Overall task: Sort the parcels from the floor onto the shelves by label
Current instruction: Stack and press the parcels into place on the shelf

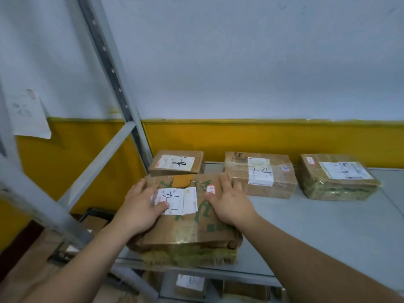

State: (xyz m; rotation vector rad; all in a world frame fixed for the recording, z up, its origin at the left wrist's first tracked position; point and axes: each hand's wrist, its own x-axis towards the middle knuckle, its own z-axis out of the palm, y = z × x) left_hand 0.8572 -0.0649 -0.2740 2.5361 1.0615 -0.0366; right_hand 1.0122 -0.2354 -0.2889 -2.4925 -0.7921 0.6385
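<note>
The left hand [140,206] and right hand [229,200] lie flat, apart, on the parcel [192,228] at the shelf's [328,226] front-left corner; seemingly overhanging the front edge, it could tip off if released.

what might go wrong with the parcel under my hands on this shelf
1. The parcel lies at the shelf's front edge; let go now, it may tip off.
2. Pushed further back, it may shove the small parcel behind it towards the wall.
3. The left hand covers part of its label, so it could be misread.
</note>
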